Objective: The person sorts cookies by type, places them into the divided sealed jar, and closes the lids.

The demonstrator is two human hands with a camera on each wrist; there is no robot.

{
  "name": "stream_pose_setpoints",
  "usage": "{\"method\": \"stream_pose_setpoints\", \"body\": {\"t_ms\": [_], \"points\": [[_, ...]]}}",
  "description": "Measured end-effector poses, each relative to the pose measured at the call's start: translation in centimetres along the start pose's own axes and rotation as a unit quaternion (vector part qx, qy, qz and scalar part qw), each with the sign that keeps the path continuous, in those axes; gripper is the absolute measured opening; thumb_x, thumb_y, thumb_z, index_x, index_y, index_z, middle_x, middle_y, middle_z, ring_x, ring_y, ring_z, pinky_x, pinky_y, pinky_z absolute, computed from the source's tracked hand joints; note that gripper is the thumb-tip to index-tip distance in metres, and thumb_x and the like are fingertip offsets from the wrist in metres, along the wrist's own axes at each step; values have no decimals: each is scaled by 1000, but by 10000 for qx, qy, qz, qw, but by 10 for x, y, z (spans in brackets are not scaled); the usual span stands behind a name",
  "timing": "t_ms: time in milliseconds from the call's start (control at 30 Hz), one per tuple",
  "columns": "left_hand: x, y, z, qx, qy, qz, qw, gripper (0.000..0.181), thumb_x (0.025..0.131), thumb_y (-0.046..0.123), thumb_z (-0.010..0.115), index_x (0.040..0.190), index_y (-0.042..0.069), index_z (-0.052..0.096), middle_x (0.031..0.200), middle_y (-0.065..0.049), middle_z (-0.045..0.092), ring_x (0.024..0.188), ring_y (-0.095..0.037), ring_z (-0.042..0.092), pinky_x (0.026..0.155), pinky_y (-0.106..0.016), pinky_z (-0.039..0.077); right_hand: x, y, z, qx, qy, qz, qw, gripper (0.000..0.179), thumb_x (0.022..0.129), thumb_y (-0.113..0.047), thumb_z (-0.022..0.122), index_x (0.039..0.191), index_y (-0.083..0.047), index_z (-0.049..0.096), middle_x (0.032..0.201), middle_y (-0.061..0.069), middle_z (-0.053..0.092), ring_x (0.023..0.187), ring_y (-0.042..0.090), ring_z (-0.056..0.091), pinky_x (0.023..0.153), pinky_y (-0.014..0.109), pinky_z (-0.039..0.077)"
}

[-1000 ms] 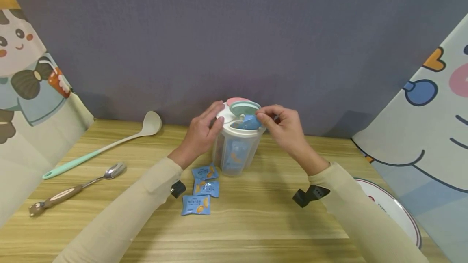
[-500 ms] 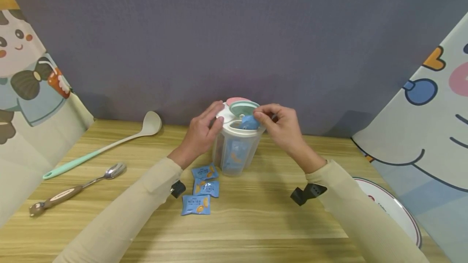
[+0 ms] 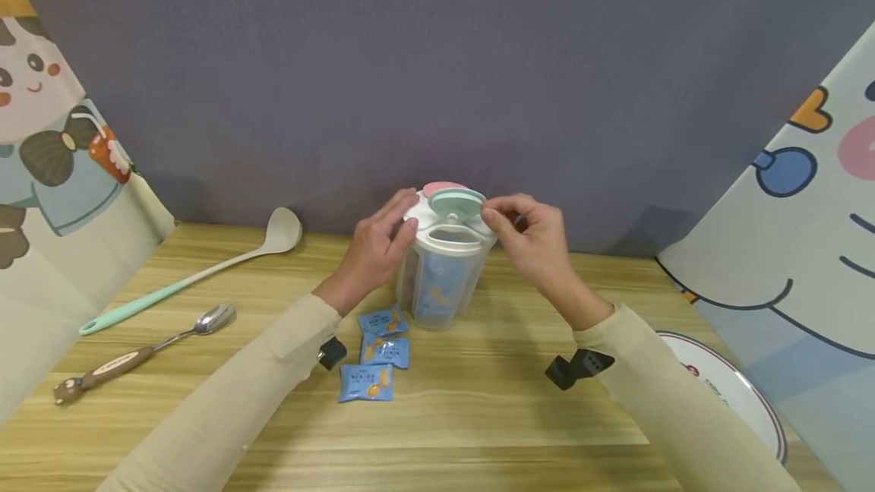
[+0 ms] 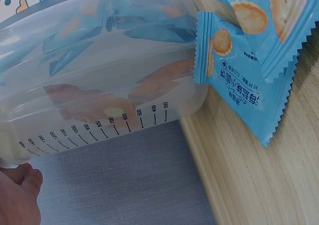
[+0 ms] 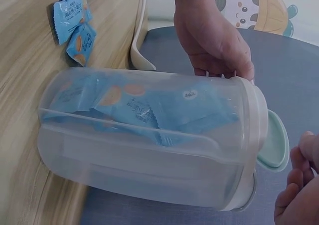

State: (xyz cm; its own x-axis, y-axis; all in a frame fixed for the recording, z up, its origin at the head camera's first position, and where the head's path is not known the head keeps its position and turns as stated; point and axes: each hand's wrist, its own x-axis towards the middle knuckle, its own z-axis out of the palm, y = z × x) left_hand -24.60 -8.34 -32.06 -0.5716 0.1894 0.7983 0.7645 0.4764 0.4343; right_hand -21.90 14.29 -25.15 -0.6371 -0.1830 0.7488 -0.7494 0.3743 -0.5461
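A clear, divided food storage container (image 3: 468,283) stands upright with a white lid (image 3: 424,211). Its green flap (image 3: 456,202) is raised behind an uncovered opening; a pink flap (image 3: 443,187) shows behind. Blue cracker packets (image 5: 142,110) fill one compartment, and brownish contents (image 4: 89,103) show in another. My left hand (image 3: 374,247) grips the lid's left side, thumb in front and fingers behind. At the lid's right, my right hand (image 3: 536,243) has curled fingers with thumb and forefinger together, holding nothing visible, close beside the green flap. Several blue packets (image 3: 367,383) lie before the container.
A ladle (image 3: 280,232) with a mint-green handle lies at the back left of the wooden table (image 3: 465,431). Nearer is a metal spoon (image 3: 213,320) with a brown bear handle. A white plate (image 3: 734,386) sits at the right, partly behind the sleeve. A grey wall (image 3: 437,74) rises behind.
The blue packet that my right hand pinched at the opening has dropped into the container. My right hand has shifted slightly right, and its fingertips are now free. My left hand has not moved.
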Motion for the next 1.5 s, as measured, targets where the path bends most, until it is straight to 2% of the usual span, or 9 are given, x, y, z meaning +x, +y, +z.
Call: {"method": "stream_pose_setpoints", "body": {"t_ms": [200,433,600,833,1000,1100,1300,1500], "points": [[-1,0,0,6,-32,-20,10000,45,97,25,43,130,-3,54,137,-17,48,123,-30,47,102,-37,37,-5,0,-1,44,-90,58,9999,5,82,3,70,87,5,71,75,11,64,63,13,49,49,19,38],[0,2,-1,15,-39,-19,10000,46,97,27,41,130,-3,54,138,-16,48,123,-31,47,102,-37,36,-16,-2,1,265,-202,-48,9994,6,79,13,67,84,10,68,71,14,59,59,16,44,47,20,33],[0,2,-1,-6,-16,2,10000,45,97,26,42,129,-3,54,137,-17,48,123,-31,48,102,-37,37,-27,-8,4,535,-319,-42,9981,8,80,12,67,85,7,69,69,7,56,58,15,40,46,21,30],[1,1,0,19,7,36,10000,45,97,25,43,129,-3,54,136,-18,49,122,-31,48,101,-37,38,-48,-11,14,1075,-578,-466,9914,4,84,4,67,87,5,69,75,7,62,55,12,40,44,24,31],[1,1,0,22,56,87,9999,44,96,25,44,128,-4,55,135,-18,50,122,-31,49,101,-37,38,-60,-12,22,1384,-702,-626,9859,7,81,10,67,85,4,69,76,8,62,54,11,41,42,24,30],[1,1,0,45,75,98,9999,44,96,24,44,128,-4,55,135,-18,50,121,-31,50,100,-37,39,-66,-11,26,1394,-753,-674,9851,11,78,13,68,85,4,68,73,8,61,52,12,40,41,23,30],[1,2,-1,75,67,77,9999,43,97,24,44,128,-4,56,135,-17,50,120,-31,50,100,-38,40,-80,-5,34,1356,-975,-503,9847,3,83,2,69,86,2,68,71,5,58,51,12,40,41,24,31],[1,1,0,53,39,88,9999,44,97,25,43,128,-4,55,136,-17,49,121,-30,49,101,-37,39,-99,3,45,1444,-1259,-141,9814,13,79,11,67,87,1,68,69,4,56,51,14,39,41,25,32]]}}
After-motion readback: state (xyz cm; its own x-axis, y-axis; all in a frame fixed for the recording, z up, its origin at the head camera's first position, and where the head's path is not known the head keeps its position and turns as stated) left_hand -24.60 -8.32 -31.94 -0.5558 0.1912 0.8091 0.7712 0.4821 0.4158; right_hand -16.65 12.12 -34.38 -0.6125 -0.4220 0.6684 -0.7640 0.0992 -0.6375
